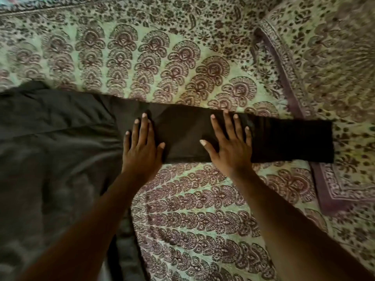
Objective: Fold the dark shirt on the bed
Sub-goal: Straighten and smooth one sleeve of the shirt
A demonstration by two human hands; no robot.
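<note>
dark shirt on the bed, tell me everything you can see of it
The dark shirt is plain dark grey-black cloth, matte and softly creased, lying flat on the patterned bedspread. Its body fills the left of the view and runs out of frame. One long sleeve stretches straight out to the right, ending in a squared cuff. The left hand presses flat where sleeve meets body; the right hand presses flat on the middle of the sleeve, fingers spread.
</note>
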